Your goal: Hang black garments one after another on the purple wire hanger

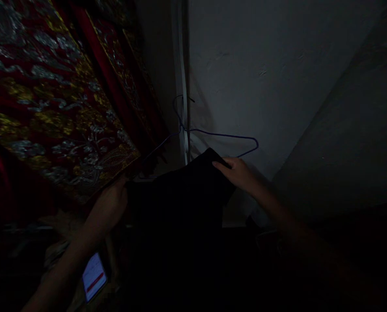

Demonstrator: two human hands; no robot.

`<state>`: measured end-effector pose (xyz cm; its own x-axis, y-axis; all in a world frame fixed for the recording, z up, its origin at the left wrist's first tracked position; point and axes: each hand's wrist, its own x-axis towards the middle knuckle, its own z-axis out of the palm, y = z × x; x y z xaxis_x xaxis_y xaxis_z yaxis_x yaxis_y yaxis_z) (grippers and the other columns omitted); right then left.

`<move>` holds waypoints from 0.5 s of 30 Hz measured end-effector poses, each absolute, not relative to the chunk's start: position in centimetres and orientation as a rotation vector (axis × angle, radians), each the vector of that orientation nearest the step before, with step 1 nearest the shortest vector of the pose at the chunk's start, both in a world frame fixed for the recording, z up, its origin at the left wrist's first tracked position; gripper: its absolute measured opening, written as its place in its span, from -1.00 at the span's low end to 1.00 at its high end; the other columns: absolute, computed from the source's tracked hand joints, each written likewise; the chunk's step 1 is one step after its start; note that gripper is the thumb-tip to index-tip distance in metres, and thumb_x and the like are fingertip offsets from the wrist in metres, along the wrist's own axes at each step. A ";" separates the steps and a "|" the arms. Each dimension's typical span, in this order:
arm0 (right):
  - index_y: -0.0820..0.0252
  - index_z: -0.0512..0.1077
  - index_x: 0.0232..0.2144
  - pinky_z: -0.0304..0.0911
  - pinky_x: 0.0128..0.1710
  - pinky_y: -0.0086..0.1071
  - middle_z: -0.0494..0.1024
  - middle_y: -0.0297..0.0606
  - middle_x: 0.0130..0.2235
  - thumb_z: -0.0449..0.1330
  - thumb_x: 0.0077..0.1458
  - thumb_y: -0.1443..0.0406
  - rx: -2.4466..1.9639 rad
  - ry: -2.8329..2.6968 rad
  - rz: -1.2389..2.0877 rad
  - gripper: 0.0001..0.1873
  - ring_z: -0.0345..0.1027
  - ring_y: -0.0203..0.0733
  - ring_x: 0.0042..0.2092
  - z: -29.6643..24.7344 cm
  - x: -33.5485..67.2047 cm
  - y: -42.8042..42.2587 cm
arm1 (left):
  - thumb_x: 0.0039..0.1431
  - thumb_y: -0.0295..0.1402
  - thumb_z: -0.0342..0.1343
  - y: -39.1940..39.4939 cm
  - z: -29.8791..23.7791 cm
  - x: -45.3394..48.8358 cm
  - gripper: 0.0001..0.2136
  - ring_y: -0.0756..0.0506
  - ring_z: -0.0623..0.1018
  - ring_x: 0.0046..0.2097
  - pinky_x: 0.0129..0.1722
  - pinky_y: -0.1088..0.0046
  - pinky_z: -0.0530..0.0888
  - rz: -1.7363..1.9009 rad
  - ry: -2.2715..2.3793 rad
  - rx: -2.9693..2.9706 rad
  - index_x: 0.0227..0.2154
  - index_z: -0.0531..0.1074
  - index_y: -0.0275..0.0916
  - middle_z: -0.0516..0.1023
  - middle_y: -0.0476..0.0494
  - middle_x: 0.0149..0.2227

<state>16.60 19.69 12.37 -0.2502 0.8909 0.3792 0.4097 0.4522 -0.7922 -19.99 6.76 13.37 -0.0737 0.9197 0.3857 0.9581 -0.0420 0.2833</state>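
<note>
Seemingly black garment [183, 203] partly hides hanger [226, 135]; embroidered cloth [47, 108], lit phone [94, 273] leftward.

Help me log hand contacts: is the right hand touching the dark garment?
Touching. The head view shows the right hand at the dark garment's upper edge, its thumb laid across the front.

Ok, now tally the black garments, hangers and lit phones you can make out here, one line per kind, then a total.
Plain black cloth garment: 1
Thin blue-purple hanger: 1
Rectangular phone with a bright screen: 1
Total: 3
</note>
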 end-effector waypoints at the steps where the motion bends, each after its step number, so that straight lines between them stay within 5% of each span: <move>1: 0.16 0.29 -0.63 -0.06 -0.55 -0.41 0.28 -0.39 -0.59 0.16 0.14 0.00 -1.117 -1.878 0.657 -0.54 0.12 -0.32 -0.54 12.9 17.0 19.2 | 0.21 -0.41 -0.20 6.9 13.6 -19.8 -0.54 -0.28 0.62 -0.01 0.07 0.20 0.47 -0.790 -2.116 -2.068 0.08 0.44 -0.27 0.64 -0.28 -0.08; 5: 0.16 0.27 -0.64 -0.06 -0.57 -0.41 0.25 -0.39 -0.61 0.15 0.12 -0.01 -1.158 -1.914 0.633 -0.54 0.11 -0.32 -0.56 14.3 17.0 17.9 | 0.12 -0.49 -0.17 9.0 15.5 -18.3 -0.45 -0.20 0.63 -0.09 0.03 0.27 0.49 -1.137 -1.998 -1.976 0.17 0.41 -0.29 0.66 -0.22 -0.14; 8: 0.15 0.23 -0.65 -0.09 -0.58 -0.42 0.21 -0.39 -0.61 0.13 0.12 -0.01 -1.178 -1.895 0.644 -0.54 0.09 -0.32 -0.57 14.5 16.8 17.2 | 0.01 -0.55 -0.17 11.7 17.4 -17.0 -0.45 -0.17 0.61 -0.05 0.04 0.32 0.49 -1.295 -1.871 -1.973 0.05 0.51 -0.32 0.65 -0.22 -0.07; 15: 0.14 0.19 -0.65 -0.10 -0.58 -0.41 0.20 -0.39 -0.62 0.13 0.10 -0.03 -1.200 -1.865 0.622 -0.52 0.08 -0.33 -0.57 14.6 16.8 16.7 | -0.03 -0.43 -0.06 12.0 15.3 -19.2 -0.65 -0.21 0.63 -0.15 -0.08 0.32 0.50 -0.965 -1.984 -2.177 -0.25 0.58 -0.22 0.67 -0.18 -0.20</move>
<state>16.83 16.73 14.61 -0.2162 0.9047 0.3671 0.5031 0.4255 -0.7523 -19.15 11.96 15.26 -0.0129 0.8855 0.4644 0.9120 -0.1800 0.3686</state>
